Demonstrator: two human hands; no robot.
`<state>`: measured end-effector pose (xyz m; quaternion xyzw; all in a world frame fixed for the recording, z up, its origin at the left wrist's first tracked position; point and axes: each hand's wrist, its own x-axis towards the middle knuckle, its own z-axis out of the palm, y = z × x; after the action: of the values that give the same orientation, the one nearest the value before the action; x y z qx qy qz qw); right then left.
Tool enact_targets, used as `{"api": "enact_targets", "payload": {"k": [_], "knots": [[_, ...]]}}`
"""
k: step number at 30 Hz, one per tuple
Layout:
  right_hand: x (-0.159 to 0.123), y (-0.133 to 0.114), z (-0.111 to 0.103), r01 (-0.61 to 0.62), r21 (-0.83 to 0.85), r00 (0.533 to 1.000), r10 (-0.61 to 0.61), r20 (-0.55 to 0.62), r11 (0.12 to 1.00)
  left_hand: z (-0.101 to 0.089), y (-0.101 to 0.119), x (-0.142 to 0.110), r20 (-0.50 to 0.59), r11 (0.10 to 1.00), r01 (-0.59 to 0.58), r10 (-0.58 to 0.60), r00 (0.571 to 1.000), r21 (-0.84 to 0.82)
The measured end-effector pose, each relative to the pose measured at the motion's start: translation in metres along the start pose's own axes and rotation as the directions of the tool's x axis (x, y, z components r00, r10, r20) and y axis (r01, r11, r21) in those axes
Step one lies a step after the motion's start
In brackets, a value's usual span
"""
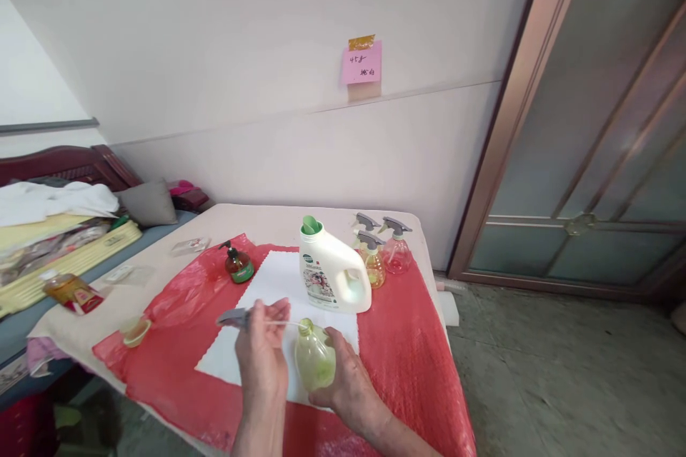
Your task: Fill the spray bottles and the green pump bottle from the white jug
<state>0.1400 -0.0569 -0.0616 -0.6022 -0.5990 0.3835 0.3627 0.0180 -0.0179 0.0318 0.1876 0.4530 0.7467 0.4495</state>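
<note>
My left hand [264,343] is closed around a grey spray trigger head [234,318], held sideways with its thin dip tube pointing right. The tube's end reaches the mouth of a green-tinted spray bottle [315,364]; whether it is inside the neck, I cannot tell. Gripped from the right by my right hand [346,378], the bottle tilts slightly and has some liquid low down. Just behind stands a large cream detergent jug [332,271] with its neck uncapped and green inside. White paper [225,357] lies under both hands.
Three spray bottles, among them a pink one [397,257], stand right of the jug. A brown pump bottle [239,264] is at left on red plastic sheeting [182,385]. A small cup [136,332] and an amber bottle [72,290] sit along the left edge.
</note>
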Motion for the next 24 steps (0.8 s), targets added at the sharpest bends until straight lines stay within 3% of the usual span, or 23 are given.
{"api": "enact_targets", "payload": {"k": [3,6,14,24], "knots": [[0.006,0.002,0.006,-0.040,-0.028,0.997,0.038,-0.067,0.999,-0.011,0.020,0.012,-0.202,0.986,-0.159,0.147,0.968,-0.042],[0.014,0.006,0.011,-0.041,-0.064,0.991,0.032,-0.127,0.997,-0.020,0.030,0.020,-0.296,0.986,-0.158,0.133,0.946,-0.061],[0.019,0.028,0.026,0.032,-0.122,0.990,-0.048,-0.130,0.992,-0.016,0.025,0.019,-0.232,0.996,-0.008,-0.013,0.973,-0.087],[0.016,0.037,0.012,0.114,0.030,0.993,-0.113,-0.040,0.993,-0.027,0.043,0.031,-0.292,0.981,-0.009,-0.050,0.955,-0.195]]}}
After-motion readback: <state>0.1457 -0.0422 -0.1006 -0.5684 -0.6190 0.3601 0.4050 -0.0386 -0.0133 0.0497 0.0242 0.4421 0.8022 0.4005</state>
